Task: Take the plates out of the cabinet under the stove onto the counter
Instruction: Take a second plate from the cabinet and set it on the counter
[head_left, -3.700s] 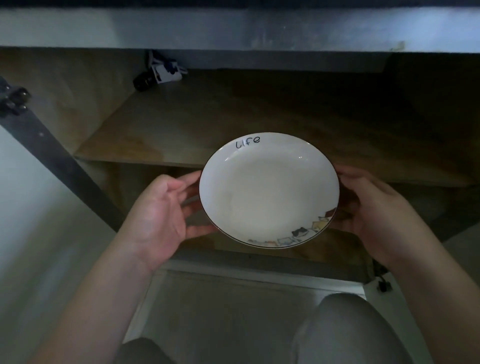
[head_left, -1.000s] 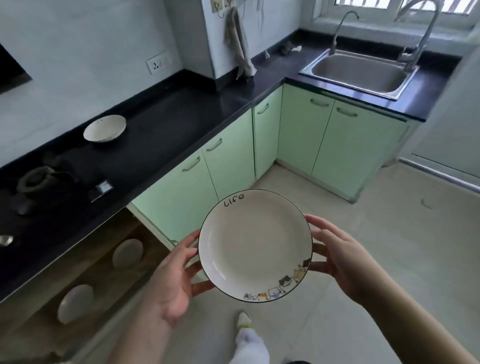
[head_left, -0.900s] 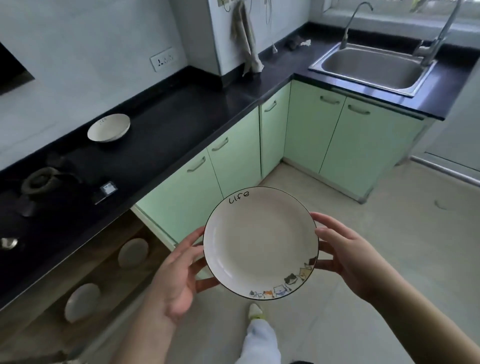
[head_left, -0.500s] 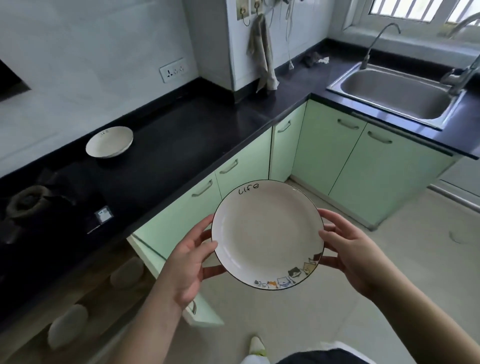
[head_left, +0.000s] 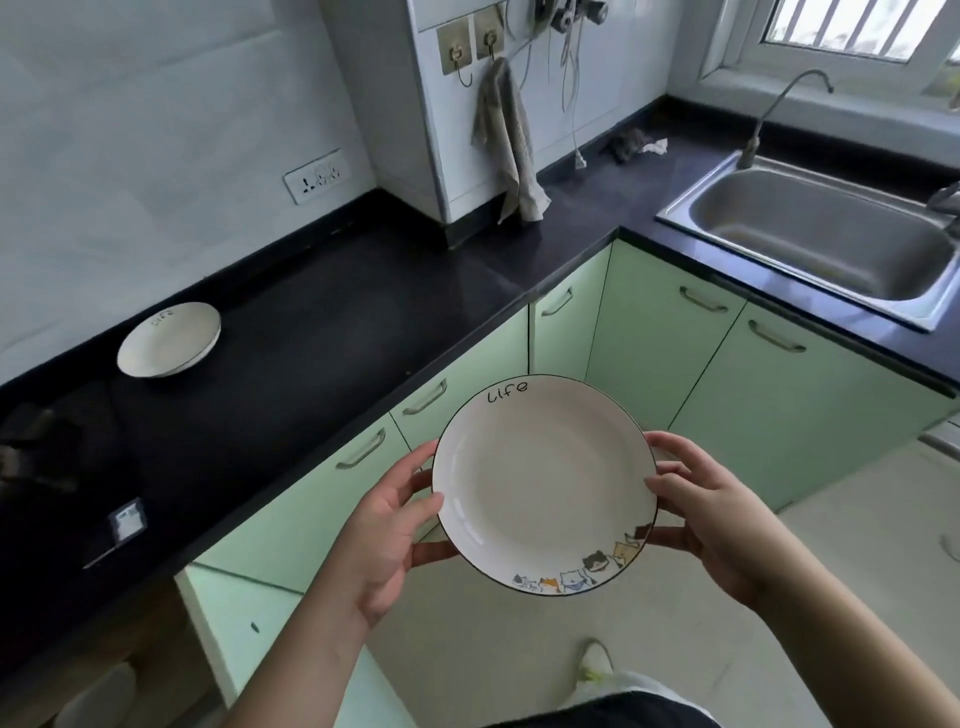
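I hold a white plate (head_left: 540, 483) with the word "Life" and a row of cartoon cats on its rim, level in front of me above the floor. My left hand (head_left: 384, 530) grips its left edge and my right hand (head_left: 711, 514) grips its right edge. A second white plate (head_left: 169, 340) lies on the black counter (head_left: 332, 332) near the wall at the left. At the bottom left the cabinet under the stove (head_left: 109, 670) stands open, and another plate (head_left: 96, 696) shows inside it, partly cut off.
The open green cabinet door (head_left: 234, 623) juts out at the lower left. The stove (head_left: 47, 467) sits at the left on the counter. A steel sink (head_left: 826, 234) is at the right, a cloth (head_left: 511, 145) hangs on the wall, and green cabinet fronts (head_left: 675, 353) run below.
I have risen from the cabinet with the plate in both hands. Over the last second the view has lifted and turned toward the counter; the plate stays held in front of me.
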